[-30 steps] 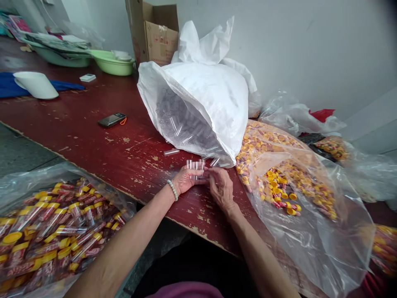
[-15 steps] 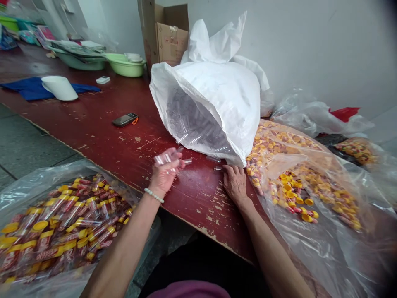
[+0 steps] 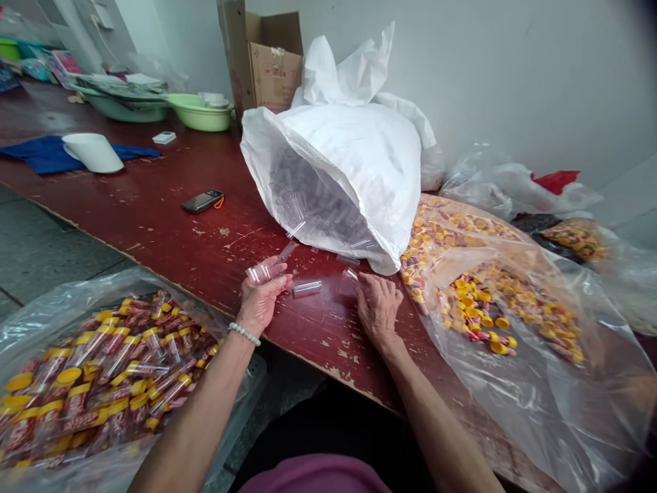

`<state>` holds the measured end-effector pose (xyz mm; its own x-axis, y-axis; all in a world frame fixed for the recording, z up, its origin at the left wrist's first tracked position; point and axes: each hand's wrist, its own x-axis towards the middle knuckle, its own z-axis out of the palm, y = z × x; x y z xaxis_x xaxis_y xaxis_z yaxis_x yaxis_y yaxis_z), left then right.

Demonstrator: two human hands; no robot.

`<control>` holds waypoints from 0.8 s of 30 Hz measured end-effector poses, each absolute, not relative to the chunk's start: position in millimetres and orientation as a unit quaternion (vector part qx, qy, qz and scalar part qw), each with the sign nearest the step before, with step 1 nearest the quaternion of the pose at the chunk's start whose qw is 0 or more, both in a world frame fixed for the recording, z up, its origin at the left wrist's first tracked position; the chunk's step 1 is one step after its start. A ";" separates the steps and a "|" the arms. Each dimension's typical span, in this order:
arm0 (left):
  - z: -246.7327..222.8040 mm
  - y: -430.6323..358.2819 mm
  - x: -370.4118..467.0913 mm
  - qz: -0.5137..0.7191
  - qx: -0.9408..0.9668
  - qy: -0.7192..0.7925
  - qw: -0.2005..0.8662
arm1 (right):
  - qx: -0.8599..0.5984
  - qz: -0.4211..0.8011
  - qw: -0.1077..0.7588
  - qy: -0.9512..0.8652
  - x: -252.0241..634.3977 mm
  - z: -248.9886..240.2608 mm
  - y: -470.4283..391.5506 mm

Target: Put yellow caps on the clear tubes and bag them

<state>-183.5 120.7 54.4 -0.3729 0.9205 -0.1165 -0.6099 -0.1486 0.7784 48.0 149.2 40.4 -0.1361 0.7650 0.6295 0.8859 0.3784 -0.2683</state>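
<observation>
My left hand (image 3: 259, 296), with a beaded bracelet (image 3: 244, 333) at the wrist, is closed around clear plastic tubes (image 3: 261, 274). Another clear tube (image 3: 306, 287) lies on the table just right of it. My right hand (image 3: 378, 305) rests low over the red table, its fingers curled at a clear tube (image 3: 351, 274) whose end shows by the fingertips. In front of both hands a white woven sack (image 3: 367, 157) lies on its side, its mouth toward me and full of clear tubes (image 3: 321, 195). A few tubes lie at its lip.
Yellow-capped filled tubes (image 3: 118, 349) fill a plastic bag at lower left. Yellow caps with red-and-white pieces (image 3: 469, 298) lie in clear plastic at right. On the worn red table (image 3: 169, 233) are a phone (image 3: 202, 200), a white mug (image 3: 93, 152), green basins (image 3: 202, 113) and a cardboard box (image 3: 277, 72).
My left hand has moved slightly left and toward me with its tubes. My right hand has drawn back from the sack's lip, and a tube now shows at its fingers.
</observation>
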 end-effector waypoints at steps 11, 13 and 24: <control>48.7 109.6 -172.9 0.716 0.210 0.383 0.545 | -0.467 0.003 0.256 -0.847 -5.6 46.5 108.4; 48.6 110.0 -174.0 0.717 0.210 0.373 0.551 | -0.441 -0.004 0.208 -0.873 -7.0 51.3 111.7; 44.1 109.8 -180.2 0.716 0.229 0.331 0.571 | -0.406 0.184 0.280 -0.850 -9.9 46.0 116.6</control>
<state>-180.2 109.8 44.1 -0.2427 0.9688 -0.0500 -0.6659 -0.1288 0.7349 -9.9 116.6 46.0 -0.5132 0.7939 0.3262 0.5879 0.6021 -0.5403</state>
